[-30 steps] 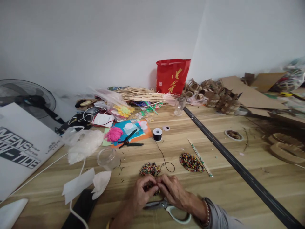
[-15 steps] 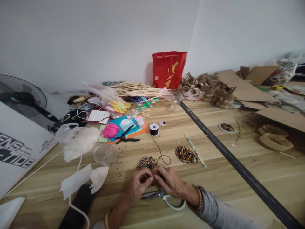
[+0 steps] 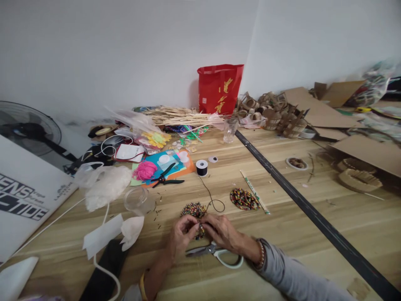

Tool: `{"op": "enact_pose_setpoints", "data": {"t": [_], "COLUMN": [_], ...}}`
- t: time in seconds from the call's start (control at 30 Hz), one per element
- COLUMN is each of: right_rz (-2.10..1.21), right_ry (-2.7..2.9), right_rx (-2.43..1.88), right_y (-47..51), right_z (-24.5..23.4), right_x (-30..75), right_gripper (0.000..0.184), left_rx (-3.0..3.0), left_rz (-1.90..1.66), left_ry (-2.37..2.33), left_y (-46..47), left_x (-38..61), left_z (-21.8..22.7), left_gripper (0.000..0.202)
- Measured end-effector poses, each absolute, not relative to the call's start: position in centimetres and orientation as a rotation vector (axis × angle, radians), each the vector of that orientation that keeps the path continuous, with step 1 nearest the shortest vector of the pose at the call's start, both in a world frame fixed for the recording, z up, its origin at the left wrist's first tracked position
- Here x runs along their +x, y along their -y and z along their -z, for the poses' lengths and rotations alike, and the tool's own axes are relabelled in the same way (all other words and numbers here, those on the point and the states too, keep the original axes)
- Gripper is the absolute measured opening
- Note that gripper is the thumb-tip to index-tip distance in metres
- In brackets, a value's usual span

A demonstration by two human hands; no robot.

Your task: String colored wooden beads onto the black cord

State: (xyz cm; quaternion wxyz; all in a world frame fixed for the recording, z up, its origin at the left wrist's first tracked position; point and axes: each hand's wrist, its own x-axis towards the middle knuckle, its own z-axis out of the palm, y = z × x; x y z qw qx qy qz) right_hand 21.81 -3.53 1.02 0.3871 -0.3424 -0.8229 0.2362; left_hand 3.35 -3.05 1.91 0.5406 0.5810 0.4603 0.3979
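Note:
My left hand (image 3: 181, 236) and my right hand (image 3: 222, 230) meet fingertip to fingertip, both pinched on the end of a string of beads (image 3: 199, 235). Part of that string hangs as a small loop just below the fingers, and the exact grip is hidden. Right behind the hands lies a pile of multicoloured beads (image 3: 192, 210). A thin black cord (image 3: 210, 193) runs from a spool (image 3: 201, 168) down towards the pile and curls beside it. Scissors (image 3: 216, 251) with pale handles lie under and in front of my right hand.
A coiled bead strand (image 3: 243, 199) lies at right beside a thin patterned stick (image 3: 255, 192). Black-handled pliers (image 3: 166, 179), pink yarn (image 3: 144, 170) and a clear plastic cup (image 3: 138, 200) are on the left. Further back stand a red bag (image 3: 219, 90) and a drinking glass (image 3: 230, 130).
Both hands stay together, with their fingers slightly shifted. More of the small bead loop below the fingertips shows now. The view has tilted slightly; things on the table stay put.

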Motion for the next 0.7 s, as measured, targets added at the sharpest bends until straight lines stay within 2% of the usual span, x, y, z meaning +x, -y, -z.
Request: {"op": "enact_pose_setpoints", "data": {"t": [0.2, 0.7], "right_rz": [-0.6, -0.63], "right_ry": [2.075, 2.017], "right_rx": [-0.849, -0.759], "right_y": [3.48, 3.32], "right_z": [-1.43, -1.07], "right_x": [21.75, 21.65], "right_gripper": [0.017, 0.019], "left_rx": [1.418, 1.592], "left_rz": [-0.967, -1.007], "left_ry": [-1.098, -1.11], "left_y": [2.99, 3.1], "left_x": [3.51, 3.42], "left_z": [-1.91, -1.78], "left_gripper": [0.025, 0.01]}}
